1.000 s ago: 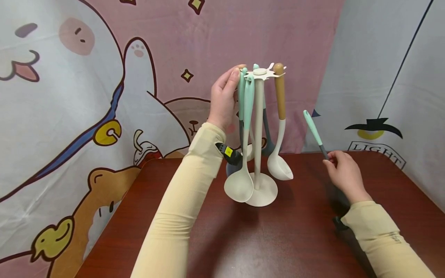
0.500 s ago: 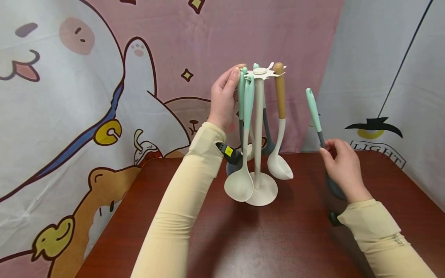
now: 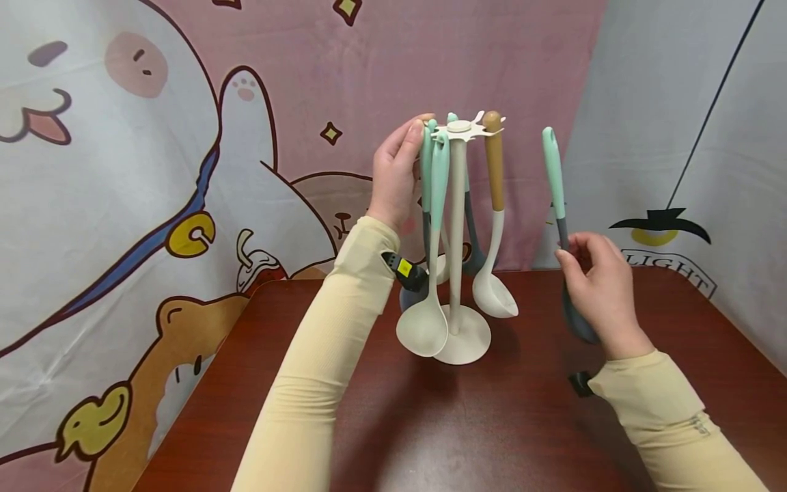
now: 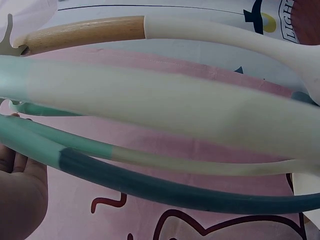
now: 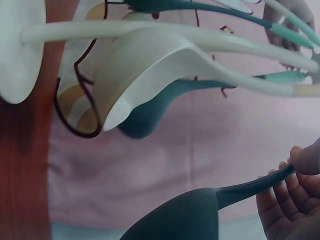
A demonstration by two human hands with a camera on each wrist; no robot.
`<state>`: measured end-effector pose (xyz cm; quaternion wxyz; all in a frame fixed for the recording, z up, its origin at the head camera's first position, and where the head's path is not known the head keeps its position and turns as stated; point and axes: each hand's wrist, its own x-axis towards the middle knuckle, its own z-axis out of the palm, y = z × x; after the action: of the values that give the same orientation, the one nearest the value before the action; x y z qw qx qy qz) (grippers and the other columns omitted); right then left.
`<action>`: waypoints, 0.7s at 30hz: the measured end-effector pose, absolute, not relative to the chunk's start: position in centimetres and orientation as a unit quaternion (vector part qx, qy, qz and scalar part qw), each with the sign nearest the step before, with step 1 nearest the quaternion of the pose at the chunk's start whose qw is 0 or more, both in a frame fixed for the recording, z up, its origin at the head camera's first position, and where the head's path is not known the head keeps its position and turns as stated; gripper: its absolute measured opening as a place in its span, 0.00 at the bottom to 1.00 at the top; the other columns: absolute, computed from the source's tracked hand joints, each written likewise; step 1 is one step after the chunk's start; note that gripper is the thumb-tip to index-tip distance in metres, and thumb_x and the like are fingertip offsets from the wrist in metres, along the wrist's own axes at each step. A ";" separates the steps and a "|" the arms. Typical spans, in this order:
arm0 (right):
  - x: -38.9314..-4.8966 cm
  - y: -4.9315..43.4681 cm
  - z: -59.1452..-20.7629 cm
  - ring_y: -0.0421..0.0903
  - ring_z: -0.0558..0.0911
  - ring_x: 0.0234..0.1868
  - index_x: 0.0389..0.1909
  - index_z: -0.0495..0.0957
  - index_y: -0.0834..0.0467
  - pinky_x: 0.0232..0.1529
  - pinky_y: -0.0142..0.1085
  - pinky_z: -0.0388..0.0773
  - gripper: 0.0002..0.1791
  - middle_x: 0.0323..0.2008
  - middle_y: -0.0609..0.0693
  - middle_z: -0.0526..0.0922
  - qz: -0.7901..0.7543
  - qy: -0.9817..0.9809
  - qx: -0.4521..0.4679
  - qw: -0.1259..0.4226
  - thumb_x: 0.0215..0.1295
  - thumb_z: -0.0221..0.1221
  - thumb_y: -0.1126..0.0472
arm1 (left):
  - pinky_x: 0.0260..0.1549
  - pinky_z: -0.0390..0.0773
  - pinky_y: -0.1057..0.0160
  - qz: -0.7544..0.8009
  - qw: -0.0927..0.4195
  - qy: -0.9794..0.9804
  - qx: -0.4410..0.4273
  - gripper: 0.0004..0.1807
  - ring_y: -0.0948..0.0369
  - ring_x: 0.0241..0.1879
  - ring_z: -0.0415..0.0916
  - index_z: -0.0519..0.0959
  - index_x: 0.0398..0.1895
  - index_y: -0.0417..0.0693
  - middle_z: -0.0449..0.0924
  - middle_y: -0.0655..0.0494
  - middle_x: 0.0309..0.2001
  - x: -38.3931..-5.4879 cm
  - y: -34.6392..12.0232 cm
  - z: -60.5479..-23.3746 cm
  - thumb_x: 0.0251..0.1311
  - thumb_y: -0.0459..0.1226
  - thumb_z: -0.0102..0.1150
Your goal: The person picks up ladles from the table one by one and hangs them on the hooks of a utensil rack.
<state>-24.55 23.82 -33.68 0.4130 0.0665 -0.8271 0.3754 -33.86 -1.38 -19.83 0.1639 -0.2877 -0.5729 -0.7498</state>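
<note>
A cream utensil rack [image 3: 462,342] with a round base stands on the table, hung with several utensils. My left hand [image 3: 396,167] pinches the left edge of its top, thumb tip beside the mint handles; its fingertips are partly hidden. Upright in my right hand [image 3: 602,287] is a ladle [image 3: 555,178] with a mint handle and dark grey head, gripped by its grey shaft between thumb and fingers. The right wrist view shows its deep dark bowl [image 5: 185,220]. Nearest to it hangs a wooden-handled white ladle [image 3: 494,294]. In front hangs a cream ladle [image 3: 424,331].
The dark red wooden table [image 3: 492,430] extends around the rack. A dark-headed utensil [image 3: 473,260] hangs at the rack's back. Behind the table is a printed cartoon cloth [image 3: 510,61], with a grey-white cloth [image 3: 664,102] at the right.
My right hand has raised the dark grey ladle and moved slightly left toward the rack, turning its handle more upright. The left hand and rack stay in place.
</note>
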 end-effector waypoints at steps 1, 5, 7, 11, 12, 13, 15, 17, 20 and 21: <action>-24.5 23.6 -33.5 0.32 0.68 0.35 0.43 0.78 0.69 0.35 0.28 0.64 0.09 0.36 0.60 0.77 0.378 -0.823 0.071 0.417 0.66 0.63 0.68 | 0.48 0.78 0.63 -0.751 0.163 -0.572 -0.287 0.19 0.62 0.46 0.78 0.77 0.60 0.36 0.80 0.46 0.53 -33.9 -1.4 -19.8 0.76 0.38 0.47; -24.1 22.7 -32.8 0.29 0.68 0.35 0.43 0.78 0.70 0.35 0.23 0.64 0.09 0.36 0.60 0.77 0.387 -0.813 0.086 0.427 0.65 0.64 0.69 | 0.48 0.78 0.62 -0.752 0.165 -0.567 -0.292 0.19 0.62 0.45 0.79 0.77 0.60 0.36 0.81 0.48 0.51 -33.9 -1.3 -19.9 0.76 0.39 0.47; -24.0 22.3 -32.5 0.28 0.68 0.35 0.42 0.78 0.70 0.34 0.23 0.64 0.09 0.36 0.60 0.77 0.391 -0.809 0.091 0.429 0.65 0.64 0.69 | 0.49 0.78 0.62 -0.753 0.165 -0.565 -0.293 0.19 0.62 0.45 0.79 0.77 0.60 0.36 0.81 0.48 0.50 -33.9 -1.3 -19.9 0.76 0.38 0.47; -24.0 21.6 -32.2 0.29 0.68 0.34 0.42 0.78 0.70 0.33 0.23 0.64 0.08 0.36 0.59 0.77 0.397 -0.805 0.099 0.430 0.65 0.63 0.69 | 0.49 0.78 0.63 -0.749 0.166 -0.571 -0.292 0.19 0.62 0.46 0.79 0.77 0.60 0.36 0.80 0.45 0.52 -33.9 -1.3 -19.9 0.76 0.39 0.47; -23.9 21.5 -32.2 0.29 0.69 0.34 0.42 0.78 0.70 0.33 0.23 0.64 0.08 0.37 0.59 0.77 0.398 -0.805 0.099 0.429 0.65 0.64 0.69 | 0.48 0.78 0.63 -0.748 0.166 -0.572 -0.292 0.19 0.62 0.46 0.79 0.77 0.60 0.37 0.79 0.44 0.54 -33.8 -1.3 -19.9 0.76 0.39 0.46; -23.9 21.3 -32.2 0.29 0.69 0.34 0.42 0.78 0.69 0.33 0.23 0.64 0.08 0.37 0.59 0.77 0.401 -0.804 0.100 0.427 0.65 0.64 0.69 | 0.48 0.78 0.63 -0.747 0.166 -0.574 -0.291 0.19 0.62 0.46 0.79 0.77 0.60 0.37 0.80 0.45 0.53 -33.9 -1.3 -19.9 0.76 0.39 0.47; -23.9 21.0 -32.1 0.29 0.69 0.34 0.42 0.78 0.69 0.33 0.22 0.65 0.08 0.37 0.59 0.77 0.406 -0.802 0.104 0.425 0.65 0.63 0.70 | 0.48 0.78 0.63 -0.748 0.166 -0.574 -0.290 0.19 0.62 0.46 0.78 0.77 0.60 0.36 0.79 0.43 0.55 -33.9 -1.3 -19.9 0.76 0.39 0.47; -23.9 20.7 -32.0 0.30 0.70 0.34 0.42 0.78 0.69 0.33 0.22 0.66 0.08 0.38 0.59 0.77 0.410 -0.801 0.108 0.423 0.65 0.63 0.70 | 0.48 0.77 0.63 -0.751 0.163 -0.572 -0.288 0.19 0.62 0.46 0.78 0.77 0.60 0.37 0.79 0.44 0.54 -33.9 -1.3 -19.9 0.76 0.39 0.47; -23.8 20.3 -32.0 0.30 0.71 0.34 0.43 0.78 0.70 0.33 0.21 0.66 0.08 0.38 0.59 0.78 0.415 -0.799 0.114 0.420 0.65 0.63 0.70 | 0.49 0.77 0.63 -0.749 0.166 -0.572 -0.291 0.19 0.62 0.46 0.78 0.77 0.60 0.36 0.79 0.44 0.53 -33.8 -1.3 -19.9 0.76 0.38 0.46; -23.8 20.1 -32.0 0.30 0.71 0.34 0.43 0.78 0.70 0.33 0.21 0.66 0.09 0.37 0.59 0.78 0.415 -0.799 0.116 0.420 0.65 0.63 0.70 | 0.49 0.77 0.63 -0.750 0.164 -0.572 -0.289 0.19 0.62 0.46 0.78 0.77 0.60 0.36 0.80 0.45 0.53 -33.8 -1.3 -19.9 0.76 0.38 0.47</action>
<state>-23.83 20.11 -31.99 0.4196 0.1162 -0.7988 0.4151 -33.76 -1.32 -19.86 0.1637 -0.2886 -0.5724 -0.7498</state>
